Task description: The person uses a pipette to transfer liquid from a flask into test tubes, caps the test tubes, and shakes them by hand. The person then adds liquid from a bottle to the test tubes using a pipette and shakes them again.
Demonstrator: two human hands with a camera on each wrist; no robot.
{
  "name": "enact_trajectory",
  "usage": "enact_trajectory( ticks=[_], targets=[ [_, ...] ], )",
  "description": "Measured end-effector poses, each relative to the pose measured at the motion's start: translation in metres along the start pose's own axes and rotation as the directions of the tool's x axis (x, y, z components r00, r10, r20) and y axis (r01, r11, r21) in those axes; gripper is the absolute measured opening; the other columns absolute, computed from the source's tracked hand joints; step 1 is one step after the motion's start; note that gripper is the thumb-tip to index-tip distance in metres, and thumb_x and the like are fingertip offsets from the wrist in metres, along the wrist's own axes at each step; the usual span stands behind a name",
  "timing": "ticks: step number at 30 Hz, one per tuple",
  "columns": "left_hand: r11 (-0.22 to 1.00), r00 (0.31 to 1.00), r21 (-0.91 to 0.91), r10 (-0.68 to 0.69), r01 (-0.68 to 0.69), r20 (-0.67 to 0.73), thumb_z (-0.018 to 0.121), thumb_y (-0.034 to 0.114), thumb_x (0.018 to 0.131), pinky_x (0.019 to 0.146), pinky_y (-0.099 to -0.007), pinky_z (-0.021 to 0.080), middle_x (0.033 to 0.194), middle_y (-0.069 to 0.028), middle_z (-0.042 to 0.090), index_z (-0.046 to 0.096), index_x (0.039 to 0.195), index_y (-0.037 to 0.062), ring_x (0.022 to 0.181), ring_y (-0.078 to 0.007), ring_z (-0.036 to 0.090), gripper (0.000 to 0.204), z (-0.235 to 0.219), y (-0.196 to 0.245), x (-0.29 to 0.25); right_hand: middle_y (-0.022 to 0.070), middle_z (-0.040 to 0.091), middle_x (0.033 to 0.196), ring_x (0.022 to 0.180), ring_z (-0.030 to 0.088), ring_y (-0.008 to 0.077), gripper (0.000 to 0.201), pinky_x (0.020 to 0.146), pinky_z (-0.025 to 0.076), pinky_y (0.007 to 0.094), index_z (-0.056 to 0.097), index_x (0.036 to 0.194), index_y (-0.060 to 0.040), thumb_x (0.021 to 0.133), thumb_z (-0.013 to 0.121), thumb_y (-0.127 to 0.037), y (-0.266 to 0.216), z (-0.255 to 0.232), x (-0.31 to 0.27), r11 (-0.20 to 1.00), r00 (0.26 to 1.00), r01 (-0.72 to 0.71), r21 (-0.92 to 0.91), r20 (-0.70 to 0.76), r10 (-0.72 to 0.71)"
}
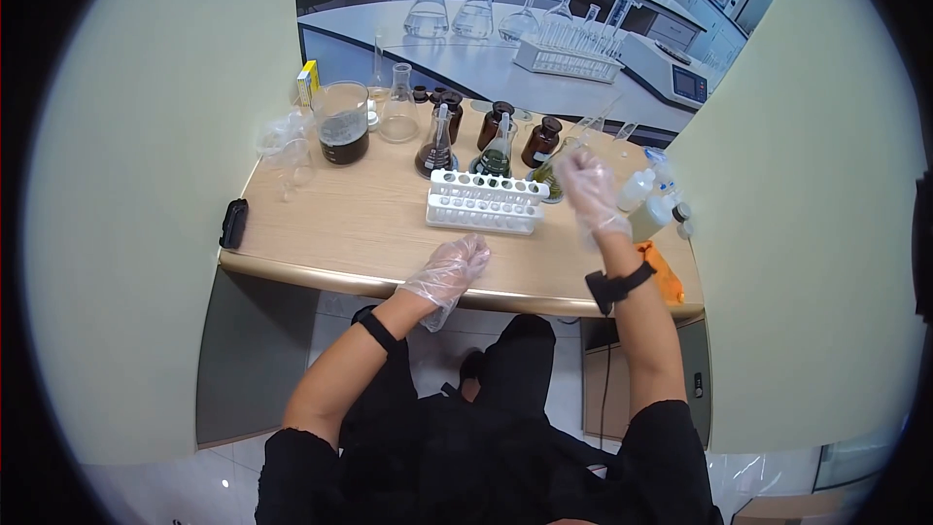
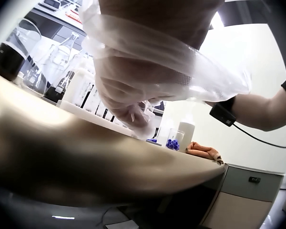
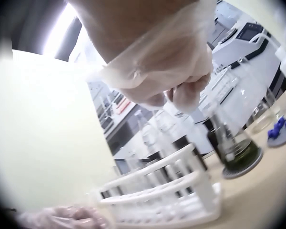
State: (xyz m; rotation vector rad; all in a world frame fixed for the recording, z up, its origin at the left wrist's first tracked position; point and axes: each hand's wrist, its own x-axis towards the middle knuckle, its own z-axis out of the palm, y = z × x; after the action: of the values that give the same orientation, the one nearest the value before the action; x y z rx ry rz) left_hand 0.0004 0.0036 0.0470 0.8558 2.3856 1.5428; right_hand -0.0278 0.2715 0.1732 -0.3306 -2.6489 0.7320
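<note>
My gloved left hand is at the front edge of the table, just in front of a white test tube rack. Its fingers are bent in toward the thumb. The rack carries several clear tubes in a row. My gloved right hand is raised to the right of the rack, with fingers bent downward. Close by it stands a conical flask of dark green liquid on a grey round base. I cannot tell whether either hand has something between its fingers.
Two more conical flasks with dark liquid stand behind the rack, before brown bottles. A large beaker of dark liquid is at left. White plastic bottles, blue beads and an orange cloth lie right.
</note>
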Motion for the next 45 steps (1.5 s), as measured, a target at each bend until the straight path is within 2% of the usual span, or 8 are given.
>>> enact_trajectory(
  ticks=[2,5,10,16,21,38,43,45],
  targets=[
    [0.998,0.998,0.012,0.056,-0.056,-0.023,0.064,0.022,0.103,0.076,-0.0443,0.053,0.086,-0.0195,0.069,0.069,0.105,0.0043,0.084,-0.0357,0.069,0.018,0.001,-0.006,0.000,0.0267,0.074,0.104,0.099,0.070,0.0461,0.042,0.088,0.054,0.0514,0.069,0.101,-0.0036,0.098,0.058,-0.044,0.025,-0.004,0.036,0.992,0.992,-0.019,-0.126,-0.129,0.002],
    [0.996,0.995,0.015,0.091,-0.090,-0.039,0.065,0.025,0.103,0.077,-0.0465,0.053,0.088,-0.0209,0.070,0.069,0.101,0.0039,0.085,-0.0399,0.068,0.022,0.002,-0.007,0.003,0.0271,0.073,0.100,0.097,0.069,0.0465,0.049,0.087,0.053,0.0514,0.066,0.092,-0.0016,0.094,0.062,-0.050,0.057,0.002,0.075,0.969,0.975,-0.029,-0.245,-0.222,-0.027],
    [0.994,0.991,0.017,0.113,-0.112,-0.069,0.063,0.027,0.103,0.078,-0.0475,0.052,0.091,-0.0216,0.071,0.069,0.101,0.0045,0.088,-0.0409,0.068,0.024,0.009,-0.013,0.003,0.0267,0.072,0.120,0.116,0.067,0.0427,0.059,0.101,0.050,0.0472,0.076,0.110,-0.0022,0.091,0.057,-0.054,0.072,0.012,0.114,0.956,0.996,-0.090,-0.278,0.001,0.094],
    [0.994,0.994,0.064,0.096,-0.093,-0.047,0.065,0.016,0.102,0.079,-0.0424,0.052,0.092,-0.0176,0.068,0.067,0.098,0.0043,0.089,-0.0370,0.066,0.013,0.009,-0.009,0.003,0.0272,0.071,0.121,0.116,0.067,0.0424,0.057,0.100,0.051,0.0471,0.078,0.108,-0.0025,0.090,0.058,-0.053,0.055,0.006,0.110,0.932,0.988,-0.111,-0.345,0.065,0.142],
    [0.991,0.994,0.088,0.107,-0.105,-0.017,0.058,0.031,0.105,0.078,-0.0468,0.050,0.090,-0.0195,0.067,0.068,0.099,0.0075,0.089,-0.0398,0.066,0.026,0.007,-0.008,0.006,0.0275,0.072,0.117,0.113,0.068,0.0427,0.060,0.097,0.052,0.0492,0.077,0.106,-0.0012,0.094,0.055,-0.055,0.076,0.019,0.115,0.938,0.997,-0.025,-0.347,0.059,0.049],
    [0.985,0.988,-0.097,0.139,-0.145,-0.064,0.058,0.029,0.105,0.075,-0.0430,0.048,0.086,-0.0164,0.065,0.067,0.096,0.0061,0.083,-0.0349,0.064,0.026,0.020,-0.031,0.010,0.0261,0.073,0.107,0.105,0.069,0.0433,0.050,0.094,0.052,0.0496,0.076,0.101,-0.0047,0.099,0.052,-0.049,0.087,0.018,0.115,0.957,0.999,0.028,-0.289,-0.035,-0.040],
    [0.994,0.994,-0.032,0.107,-0.108,-0.022,0.058,0.028,0.105,0.076,-0.0436,0.049,0.088,-0.0175,0.066,0.067,0.097,0.0054,0.085,-0.0363,0.064,0.026,0.015,-0.025,0.010,0.0296,0.072,0.100,0.097,0.068,0.0468,0.054,0.089,0.051,0.0498,0.072,0.099,0.0002,0.096,0.058,-0.052,0.054,-0.018,0.095,0.950,0.979,0.181,-0.253,-0.046,-0.199],
    [0.998,0.999,-0.035,0.042,-0.043,-0.027,0.067,0.020,0.103,0.081,-0.0359,0.051,0.086,-0.0109,0.067,0.069,0.100,0.0033,0.085,-0.0248,0.064,0.017,0.016,-0.024,0.010,0.0289,0.071,0.097,0.093,0.068,0.0468,0.053,0.088,0.052,0.0508,0.072,0.098,0.0011,0.094,0.060,-0.050,0.051,-0.028,0.096,0.959,0.980,0.155,-0.237,-0.089,-0.180]
  ],
)
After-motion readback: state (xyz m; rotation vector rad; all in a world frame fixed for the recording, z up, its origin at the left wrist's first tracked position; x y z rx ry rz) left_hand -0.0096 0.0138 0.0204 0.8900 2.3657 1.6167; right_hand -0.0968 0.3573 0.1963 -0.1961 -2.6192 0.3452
